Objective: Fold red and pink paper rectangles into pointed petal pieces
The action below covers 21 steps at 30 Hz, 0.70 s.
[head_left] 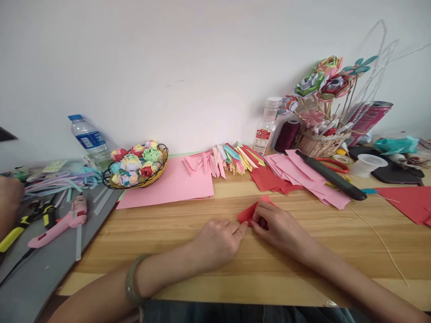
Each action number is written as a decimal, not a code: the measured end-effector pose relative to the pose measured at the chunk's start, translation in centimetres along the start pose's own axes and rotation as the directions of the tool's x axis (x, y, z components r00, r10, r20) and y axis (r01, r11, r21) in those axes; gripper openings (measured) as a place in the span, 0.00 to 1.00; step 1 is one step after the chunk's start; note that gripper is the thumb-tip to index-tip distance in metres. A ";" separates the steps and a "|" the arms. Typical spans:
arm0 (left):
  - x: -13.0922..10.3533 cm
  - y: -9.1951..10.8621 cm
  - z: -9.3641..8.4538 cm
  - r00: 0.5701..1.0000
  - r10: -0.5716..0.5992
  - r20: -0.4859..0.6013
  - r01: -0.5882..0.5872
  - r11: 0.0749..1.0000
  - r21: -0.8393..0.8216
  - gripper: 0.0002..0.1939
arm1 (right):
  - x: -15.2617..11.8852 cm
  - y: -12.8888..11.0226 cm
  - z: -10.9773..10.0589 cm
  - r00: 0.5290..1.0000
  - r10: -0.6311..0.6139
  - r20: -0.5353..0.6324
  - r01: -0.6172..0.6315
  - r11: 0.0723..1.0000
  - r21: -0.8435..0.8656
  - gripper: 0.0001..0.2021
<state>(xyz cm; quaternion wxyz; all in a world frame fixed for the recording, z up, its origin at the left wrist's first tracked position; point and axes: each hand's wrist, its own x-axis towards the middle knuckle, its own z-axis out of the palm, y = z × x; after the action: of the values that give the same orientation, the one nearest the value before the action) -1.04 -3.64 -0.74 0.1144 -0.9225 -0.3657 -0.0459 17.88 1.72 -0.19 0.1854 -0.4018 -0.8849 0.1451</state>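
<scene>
A small piece of red paper (247, 214), partly folded, lies on the wooden table (151, 242) between my hands. My left hand (220, 242), with a bangle on its wrist, has its fingers curled and a fingertip on the paper's lower left edge. My right hand (278, 224) pinches the paper from the right, its fingers bent over it and hiding part of it. Just beyond are a stack of red sheets (269, 181) and pink strips (311, 179) with a black cutter (332, 175) on top.
Folded paper pieces (232, 159) and a basket of paper flowers (161, 169) stand behind. At left, a gray board (67, 269) bears a pink glue gun (55, 231) and pliers. Another person's hand (10, 197) shows at the far left. A bottle (266, 130) stands by the wall.
</scene>
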 end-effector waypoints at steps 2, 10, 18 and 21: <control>0.1 0.0 -0.1 1.000 0.008 0.004 -0.008 1.000 -0.003 0.16 | 0.0 -0.1 0.0 1.000 0.006 -0.004 -0.006 1.000 0.005 0.09; 0.2 0.2 -0.1 0.999 0.002 0.042 -0.002 1.000 -0.004 0.15 | -0.1 -0.2 0.3 1.000 0.011 -0.014 -0.011 1.000 -0.010 0.09; 0.4 0.2 -0.5 0.994 -0.016 0.104 0.018 1.000 -0.020 0.14 | -0.4 -0.1 0.5 1.000 0.009 -0.006 -0.010 0.999 -0.051 0.06; 0.4 0.1 -0.9 0.987 -0.044 0.157 0.049 0.998 -0.028 0.14 | -1.1 0.1 0.1 0.995 -0.097 0.027 0.099 0.992 -0.084 0.06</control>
<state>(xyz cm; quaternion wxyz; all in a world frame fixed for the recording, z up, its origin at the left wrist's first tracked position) -0.63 -3.65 0.16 0.0694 -0.9162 -0.3943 0.0181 18.58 0.87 -0.53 0.1647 -0.3636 -0.9111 0.1026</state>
